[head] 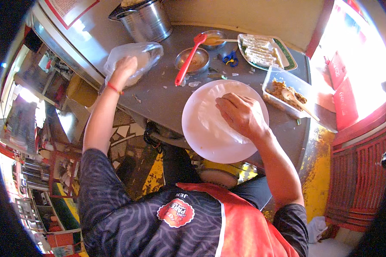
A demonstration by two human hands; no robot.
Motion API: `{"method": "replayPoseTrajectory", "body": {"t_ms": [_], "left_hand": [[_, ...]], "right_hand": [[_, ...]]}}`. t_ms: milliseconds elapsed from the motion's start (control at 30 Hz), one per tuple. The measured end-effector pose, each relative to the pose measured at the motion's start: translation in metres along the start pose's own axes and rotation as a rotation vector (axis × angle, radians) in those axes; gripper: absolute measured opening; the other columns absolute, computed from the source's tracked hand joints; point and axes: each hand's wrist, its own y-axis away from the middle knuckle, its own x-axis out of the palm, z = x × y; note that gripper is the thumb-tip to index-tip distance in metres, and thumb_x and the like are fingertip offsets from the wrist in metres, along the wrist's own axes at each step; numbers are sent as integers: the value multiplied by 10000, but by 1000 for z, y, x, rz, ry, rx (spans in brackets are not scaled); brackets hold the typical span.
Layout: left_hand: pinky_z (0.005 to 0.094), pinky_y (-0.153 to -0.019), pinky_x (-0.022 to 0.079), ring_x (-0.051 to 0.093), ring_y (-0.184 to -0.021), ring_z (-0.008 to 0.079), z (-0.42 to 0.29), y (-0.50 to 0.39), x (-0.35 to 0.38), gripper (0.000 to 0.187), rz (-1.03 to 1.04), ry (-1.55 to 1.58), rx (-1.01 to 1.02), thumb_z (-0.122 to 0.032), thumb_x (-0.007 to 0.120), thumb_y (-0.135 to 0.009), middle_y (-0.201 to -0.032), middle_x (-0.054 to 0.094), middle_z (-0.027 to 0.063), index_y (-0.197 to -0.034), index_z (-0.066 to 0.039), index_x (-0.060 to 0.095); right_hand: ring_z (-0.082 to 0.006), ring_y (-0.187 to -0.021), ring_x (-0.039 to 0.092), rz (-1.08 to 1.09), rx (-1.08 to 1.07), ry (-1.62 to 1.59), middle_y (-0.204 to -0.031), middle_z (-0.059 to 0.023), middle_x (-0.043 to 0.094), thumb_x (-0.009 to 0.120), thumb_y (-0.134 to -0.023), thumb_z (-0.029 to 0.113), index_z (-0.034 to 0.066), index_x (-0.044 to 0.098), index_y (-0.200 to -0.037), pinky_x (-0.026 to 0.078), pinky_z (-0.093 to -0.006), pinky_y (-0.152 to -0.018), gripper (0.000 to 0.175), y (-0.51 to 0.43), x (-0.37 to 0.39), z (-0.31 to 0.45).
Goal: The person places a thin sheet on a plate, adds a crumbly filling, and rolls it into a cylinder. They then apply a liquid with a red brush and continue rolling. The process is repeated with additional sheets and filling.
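Observation:
My left hand (127, 68), fingers curled, is at a clear plastic bag (149, 51) on the left of the table; its fingertips are hidden. A white round plate (196, 135) lies before me with a thin, pale, translucent wrapper sheet (209, 110) across it. Over that sheet is my right hand (243, 114), its fingers bunched and pointing down against the sheet's middle. Whether they pinch the sheet cannot be seen. To the right, a clear plastic tub (268, 78) holds brown crumbly filling (278, 88) and a spoon (296, 99). Rolled wrappers (259, 51) lie on a green-rimmed platter (289, 61).
Beyond the plate, a red-handled utensil (189, 61) rests across a metal bowl (201, 62). Behind it stands a second bowl (212, 40) with orange liquid. Blue scissors (230, 59) and wrapper scraps (194, 84) lie on the grey table (154, 93). A steel pot (148, 21) stands at the back.

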Motion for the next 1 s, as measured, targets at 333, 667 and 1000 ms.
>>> {"method": "replayPoseTrajectory", "body": {"t_ms": [333,667,1000], "left_hand": [[437,-981,535,666,-1046,420,1,91,-74,434,-572,331,-110,-43,691,-846,-1309,604,199,-1277,-58,645],[410,-1083,462,604,-1222,379,-77,72,-6,536,-372,468,398,-177,744,-834,-1324,606,226,-1347,-79,625],[403,-957,537,644,-1087,314,13,158,21,168,-867,172,124,-20,598,-891,-1165,641,127,-985,-24,738]], "right_hand": [[-233,-717,682,8,11,1,-883,-57,653,724,-797,67,68,685,-954,573,-368,-611,162,0,1,4],[-257,-768,695,49,44,-7,-904,-91,686,764,-800,37,39,701,-948,586,-362,-683,161,-1,-8,8],[-245,-739,686,10,38,-8,-899,-58,652,734,-795,64,73,684,-949,575,-370,-644,162,0,-2,4]]}}
